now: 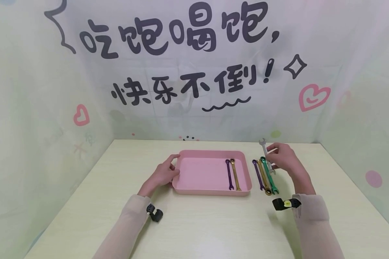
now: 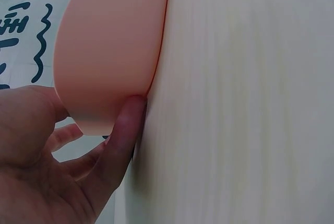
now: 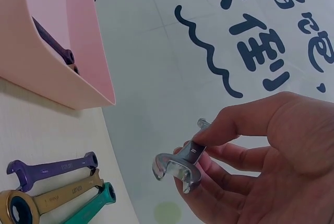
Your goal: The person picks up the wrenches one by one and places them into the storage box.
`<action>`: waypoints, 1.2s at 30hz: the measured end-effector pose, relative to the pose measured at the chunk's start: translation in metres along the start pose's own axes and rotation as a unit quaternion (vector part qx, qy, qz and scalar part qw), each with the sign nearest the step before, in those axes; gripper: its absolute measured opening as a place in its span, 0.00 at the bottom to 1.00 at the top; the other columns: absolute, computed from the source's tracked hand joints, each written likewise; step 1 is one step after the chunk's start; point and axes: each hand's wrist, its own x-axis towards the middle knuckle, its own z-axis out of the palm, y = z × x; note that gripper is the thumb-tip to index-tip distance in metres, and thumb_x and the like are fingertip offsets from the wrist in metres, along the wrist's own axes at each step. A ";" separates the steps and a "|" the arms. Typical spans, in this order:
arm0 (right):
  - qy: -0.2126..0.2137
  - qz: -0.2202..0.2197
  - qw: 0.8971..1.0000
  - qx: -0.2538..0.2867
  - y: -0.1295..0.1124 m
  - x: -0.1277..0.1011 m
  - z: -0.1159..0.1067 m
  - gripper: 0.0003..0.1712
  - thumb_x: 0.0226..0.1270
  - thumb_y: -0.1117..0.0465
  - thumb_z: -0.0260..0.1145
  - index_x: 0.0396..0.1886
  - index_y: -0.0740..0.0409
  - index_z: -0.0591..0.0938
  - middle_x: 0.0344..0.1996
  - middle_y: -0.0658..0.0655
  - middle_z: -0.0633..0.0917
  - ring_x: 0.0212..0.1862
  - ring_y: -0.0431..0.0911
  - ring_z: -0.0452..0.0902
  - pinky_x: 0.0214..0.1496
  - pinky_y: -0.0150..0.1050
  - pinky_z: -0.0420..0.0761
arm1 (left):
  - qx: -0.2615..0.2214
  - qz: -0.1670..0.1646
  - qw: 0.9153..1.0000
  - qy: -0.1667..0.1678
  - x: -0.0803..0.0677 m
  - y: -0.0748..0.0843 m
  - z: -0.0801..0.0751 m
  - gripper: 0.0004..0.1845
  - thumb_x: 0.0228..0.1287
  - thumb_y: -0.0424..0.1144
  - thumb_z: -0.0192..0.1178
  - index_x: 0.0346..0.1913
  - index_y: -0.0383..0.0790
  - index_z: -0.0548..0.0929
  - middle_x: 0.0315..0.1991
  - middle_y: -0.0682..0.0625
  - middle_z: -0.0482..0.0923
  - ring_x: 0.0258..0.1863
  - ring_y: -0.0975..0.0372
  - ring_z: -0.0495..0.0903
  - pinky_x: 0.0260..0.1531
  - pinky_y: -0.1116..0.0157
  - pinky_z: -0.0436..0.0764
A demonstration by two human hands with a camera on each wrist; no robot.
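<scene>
A pink tray (image 1: 197,174) lies on the table, and my left hand (image 1: 163,172) grips its left side. In the left wrist view, the fingers wrap the corner of the tray wall (image 2: 112,41). Inside the tray, on its right, lie a purple wrench (image 1: 229,175) and a gold wrench (image 1: 235,175). Right of the tray, my right hand (image 1: 282,157) pinches a silver wrench (image 1: 264,144) by its shaft, raised over the table. Its open-ended head (image 3: 167,162) points toward the right wrist camera.
Beside the tray's right wall, a purple wrench (image 1: 258,176), a gold wrench (image 1: 263,176) and a green wrench (image 1: 272,184) lie side by side on the table (image 1: 214,226). A printed fabric backdrop (image 1: 168,122) stands behind the table's far edge and along both sides.
</scene>
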 end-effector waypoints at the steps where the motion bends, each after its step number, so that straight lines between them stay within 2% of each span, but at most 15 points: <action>1: -0.001 0.000 1.000 0.002 -0.001 0.000 0.000 0.26 0.72 0.65 0.60 0.64 0.75 0.71 0.52 0.77 0.82 0.47 0.60 0.85 0.43 0.46 0.90 | 0.000 0.000 1.000 -0.001 0.000 0.000 0.000 0.36 0.71 0.35 0.56 0.80 0.51 0.60 0.43 0.40 0.77 0.27 0.57 0.81 0.22 0.65 0.84; 9: -0.002 -0.019 1.000 0.007 -0.007 -0.001 0.005 0.25 0.72 0.64 0.60 0.63 0.75 0.72 0.52 0.77 0.82 0.48 0.61 0.84 0.42 0.44 0.90 | -0.002 -0.003 1.000 0.000 0.000 0.000 0.001 0.37 0.71 0.35 0.56 0.80 0.52 0.60 0.43 0.40 0.77 0.27 0.57 0.81 0.22 0.65 0.83; 16: -0.005 -0.024 1.000 0.014 -0.011 0.001 0.011 0.24 0.72 0.65 0.61 0.62 0.74 0.73 0.49 0.75 0.84 0.43 0.53 0.85 0.44 0.47 0.90 | -0.001 -0.009 1.000 0.002 0.001 0.000 0.000 0.36 0.72 0.35 0.56 0.81 0.52 0.59 0.44 0.40 0.77 0.27 0.57 0.81 0.22 0.66 0.83; 24: -0.007 -0.042 0.999 0.014 -0.017 0.001 0.019 0.23 0.72 0.65 0.62 0.61 0.73 0.74 0.45 0.72 0.85 0.36 0.48 0.82 0.37 0.38 0.87 | -0.001 -0.007 1.000 0.002 0.001 0.000 0.001 0.36 0.71 0.35 0.56 0.80 0.53 0.59 0.44 0.40 0.77 0.27 0.57 0.81 0.22 0.65 0.83; 30: -0.006 -0.037 0.999 0.023 -0.022 0.002 0.024 0.23 0.72 0.64 0.63 0.62 0.71 0.74 0.44 0.68 0.84 0.41 0.52 0.85 0.41 0.39 0.89 | -0.002 -0.005 1.000 0.004 0.002 0.000 0.000 0.37 0.71 0.35 0.56 0.80 0.53 0.60 0.44 0.40 0.77 0.27 0.57 0.81 0.22 0.66 0.84; 36: -0.020 -0.041 0.998 0.038 -0.028 0.003 0.033 0.24 0.72 0.64 0.64 0.63 0.71 0.73 0.45 0.68 0.84 0.38 0.47 0.83 0.45 0.44 0.90 | -0.002 -0.011 1.000 0.004 0.001 0.000 0.001 0.36 0.72 0.35 0.56 0.80 0.53 0.60 0.44 0.40 0.77 0.27 0.57 0.81 0.22 0.66 0.83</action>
